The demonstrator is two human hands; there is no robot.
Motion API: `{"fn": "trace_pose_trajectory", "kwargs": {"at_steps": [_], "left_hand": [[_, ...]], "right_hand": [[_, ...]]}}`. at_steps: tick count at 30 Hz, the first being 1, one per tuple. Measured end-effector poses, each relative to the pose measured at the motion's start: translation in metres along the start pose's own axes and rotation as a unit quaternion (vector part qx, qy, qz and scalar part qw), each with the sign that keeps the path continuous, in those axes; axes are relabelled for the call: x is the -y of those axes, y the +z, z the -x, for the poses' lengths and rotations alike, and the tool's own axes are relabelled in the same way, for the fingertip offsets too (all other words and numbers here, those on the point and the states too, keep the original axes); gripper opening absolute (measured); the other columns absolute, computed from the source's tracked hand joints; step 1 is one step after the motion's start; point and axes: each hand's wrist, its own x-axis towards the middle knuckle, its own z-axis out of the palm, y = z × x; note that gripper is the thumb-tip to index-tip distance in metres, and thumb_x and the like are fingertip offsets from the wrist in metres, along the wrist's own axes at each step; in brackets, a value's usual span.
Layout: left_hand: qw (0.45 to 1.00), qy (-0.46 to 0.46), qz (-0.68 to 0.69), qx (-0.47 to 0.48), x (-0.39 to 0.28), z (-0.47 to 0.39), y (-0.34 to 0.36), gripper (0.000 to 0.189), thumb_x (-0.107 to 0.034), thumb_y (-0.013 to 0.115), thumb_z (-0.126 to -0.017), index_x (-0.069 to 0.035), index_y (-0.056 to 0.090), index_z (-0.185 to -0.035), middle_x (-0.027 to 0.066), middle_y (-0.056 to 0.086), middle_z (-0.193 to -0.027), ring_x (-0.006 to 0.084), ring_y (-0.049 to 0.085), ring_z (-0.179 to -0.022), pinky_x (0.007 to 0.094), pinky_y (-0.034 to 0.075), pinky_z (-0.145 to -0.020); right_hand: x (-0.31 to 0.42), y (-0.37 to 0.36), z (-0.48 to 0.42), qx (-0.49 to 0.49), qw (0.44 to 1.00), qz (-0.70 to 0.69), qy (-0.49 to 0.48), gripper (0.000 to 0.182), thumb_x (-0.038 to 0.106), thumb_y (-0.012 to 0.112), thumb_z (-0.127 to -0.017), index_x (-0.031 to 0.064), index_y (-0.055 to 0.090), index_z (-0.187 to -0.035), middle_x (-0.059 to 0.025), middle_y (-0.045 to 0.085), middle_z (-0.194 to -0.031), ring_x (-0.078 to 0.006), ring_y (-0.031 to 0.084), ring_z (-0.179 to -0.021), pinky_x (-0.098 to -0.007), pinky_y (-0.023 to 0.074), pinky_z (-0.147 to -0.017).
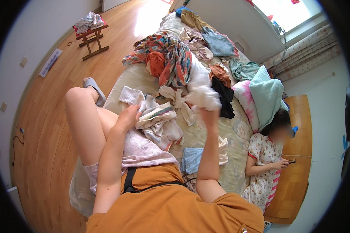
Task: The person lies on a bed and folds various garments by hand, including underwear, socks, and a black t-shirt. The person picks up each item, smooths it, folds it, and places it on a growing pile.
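Observation:
My right hand (209, 113), blurred by motion, grips a bunched white cloth (204, 94) over the bed. What kind of garment the white cloth is, I cannot tell. At the edge of a crumpled pale patterned garment (163, 128) on my lap, my left hand (129, 116) touches the fabric beside a white ribbed cuff (131, 95). Whether its fingers pinch the fabric is unclear. A knotted cream cloth (179, 100) lies between my hands. Folded light blue cloth (191, 160) rests near my right forearm, with a cream garment (223, 151) just beyond it.
Clothes cover the bed (236, 137), among them a multicoloured patterned cloth (175, 61) and a black garment (224, 97). Pillows (265, 99) lie at the right near a person (261, 163) holding a phone (292, 161). On the wooden floor stands a folding stool (93, 36) bearing cloth.

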Motion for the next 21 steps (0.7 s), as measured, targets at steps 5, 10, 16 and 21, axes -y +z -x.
{"fn": "trace_pose_trajectory", "kwargs": {"at_steps": [5,10,16,21], "left_hand": [[1.0,0.006,0.008,0.006,0.008,-0.002,0.006,0.034,-0.022,0.062,-0.091,-0.002,0.061,-0.118,0.0191,0.064,-0.112,0.037,0.062,-0.103,0.0438,0.049,-0.087],[1.0,-0.008,-0.007,0.014,0.003,-0.002,0.003,0.034,-0.021,0.061,-0.091,-0.002,0.06,-0.119,0.0196,0.064,-0.111,0.0373,0.061,-0.103,0.0437,0.049,-0.087],[1.0,-0.006,0.004,0.016,0.0,0.002,-0.001,0.033,-0.021,0.061,-0.092,-0.002,0.06,-0.119,0.0183,0.064,-0.112,0.0373,0.061,-0.102,0.044,0.049,-0.086],[0.999,0.012,-0.03,0.014,0.007,0.003,0.005,0.032,-0.02,0.062,-0.091,-0.003,0.06,-0.119,0.0182,0.064,-0.111,0.0375,0.061,-0.101,0.0443,0.049,-0.085]], "right_hand": [[-0.023,0.138,0.04,0.015,0.987,0.158,-0.028,0.037,0.011,0.071,-0.068,0.0008,0.06,-0.101,-0.0173,0.058,-0.116,-0.0369,0.047,-0.123,-0.0506,0.0269,-0.113],[-0.015,0.132,0.059,-0.024,0.983,0.169,-0.07,0.029,0.011,0.066,-0.072,0.0032,0.057,-0.099,-0.0184,0.059,-0.112,-0.0369,0.052,-0.115,-0.0483,0.036,-0.106],[-0.066,0.046,0.08,-0.169,0.901,0.396,-0.057,0.052,0.03,0.07,-0.085,0.0057,0.054,-0.127,-0.0193,0.058,-0.123,-0.0339,0.056,-0.114,-0.0479,0.0441,-0.095],[-0.067,-0.155,0.057,-0.498,0.824,0.053,0.265,0.032,0.033,0.064,-0.089,0.0051,0.07,-0.104,-0.0207,0.069,-0.1,-0.0362,0.066,-0.085,-0.0438,0.0513,-0.072]]}}
